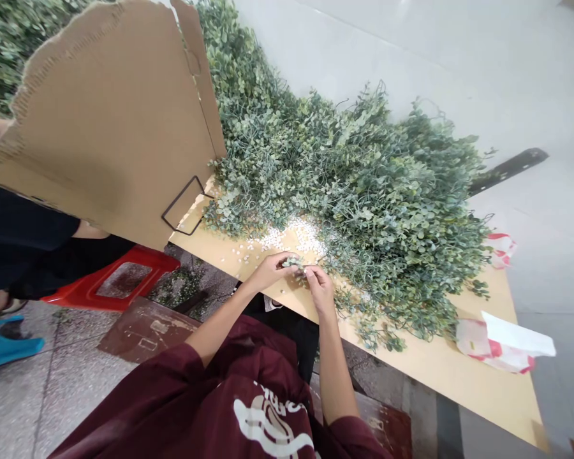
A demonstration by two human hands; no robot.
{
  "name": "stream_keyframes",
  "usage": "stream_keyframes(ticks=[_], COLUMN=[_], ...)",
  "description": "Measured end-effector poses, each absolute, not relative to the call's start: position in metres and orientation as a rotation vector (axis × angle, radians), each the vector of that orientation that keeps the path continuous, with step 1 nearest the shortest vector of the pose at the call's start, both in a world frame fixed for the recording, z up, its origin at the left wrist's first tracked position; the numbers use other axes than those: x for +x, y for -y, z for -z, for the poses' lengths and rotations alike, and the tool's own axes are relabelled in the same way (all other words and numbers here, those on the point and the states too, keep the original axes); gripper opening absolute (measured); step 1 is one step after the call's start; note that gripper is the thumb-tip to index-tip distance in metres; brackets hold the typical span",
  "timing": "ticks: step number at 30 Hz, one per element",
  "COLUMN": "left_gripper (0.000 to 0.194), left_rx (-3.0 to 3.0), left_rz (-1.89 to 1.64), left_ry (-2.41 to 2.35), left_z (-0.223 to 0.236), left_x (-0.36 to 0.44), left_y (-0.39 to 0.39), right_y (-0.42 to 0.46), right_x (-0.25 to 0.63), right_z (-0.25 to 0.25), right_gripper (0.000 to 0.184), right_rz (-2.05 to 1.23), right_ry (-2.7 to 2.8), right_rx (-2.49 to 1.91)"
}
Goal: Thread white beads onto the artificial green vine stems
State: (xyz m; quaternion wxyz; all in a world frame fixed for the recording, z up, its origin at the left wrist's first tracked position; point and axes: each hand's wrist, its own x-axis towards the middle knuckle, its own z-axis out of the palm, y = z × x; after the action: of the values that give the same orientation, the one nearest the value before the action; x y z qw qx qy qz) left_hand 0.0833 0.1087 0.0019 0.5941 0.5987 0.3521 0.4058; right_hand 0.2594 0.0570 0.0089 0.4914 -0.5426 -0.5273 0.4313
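Near the table's front edge, my left hand [271, 270] is closed on a small leafy artificial sprig [293, 262], its fingers pinching the leaves. Close by on the right, my right hand [319, 284] has thumb and forefinger pinched together at the sprig's other end, by a tiny white piece [307, 271]. Just beyond both hands, small white pieces [307, 234] lie scattered on the tabletop. A large heap of green artificial foliage [363, 185] rises behind them and spreads to the right.
A torn cardboard sheet [119, 115] stands at the left of the wooden table [488, 376], with a thin black wire frame [184, 201] at its corner. Red-and-white plastic packaging [497, 344] lies at right. Beyond the cardboard sit a red stool [115, 280] and part of another person [23, 223].
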Motion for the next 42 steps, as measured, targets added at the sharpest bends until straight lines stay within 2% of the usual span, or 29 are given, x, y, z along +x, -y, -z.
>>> stream_keyframes(ticks=[6,15,31,42], left_gripper=[0.032,0.027,0.036,0.039], left_rx=[1.452,1.855,1.906,1.878], left_rz=[-1.039,-0.839,-0.74,-0.669], left_ry=[-0.872,-0.985,-0.901,-0.863], left_z=[-0.006,-0.02,-0.016,-0.018], left_x=[0.08,0.076,0.079,0.082], left_y=[-0.109,-0.099,-0.105,-0.108], right_y=[-0.056,-0.066,-0.069,-0.071], right_x=[0.257,0.26,0.259,0.259], right_z=[-0.015,-0.022,-0.004,-0.006], right_gripper=[0.025,0.023,0.026,0.024], right_rz=[-1.065,-1.105,-1.385,-1.247], right_ry=[1.262,1.149,1.099,1.2], right_rx=[-1.319,-1.335,-1.249,-1.282])
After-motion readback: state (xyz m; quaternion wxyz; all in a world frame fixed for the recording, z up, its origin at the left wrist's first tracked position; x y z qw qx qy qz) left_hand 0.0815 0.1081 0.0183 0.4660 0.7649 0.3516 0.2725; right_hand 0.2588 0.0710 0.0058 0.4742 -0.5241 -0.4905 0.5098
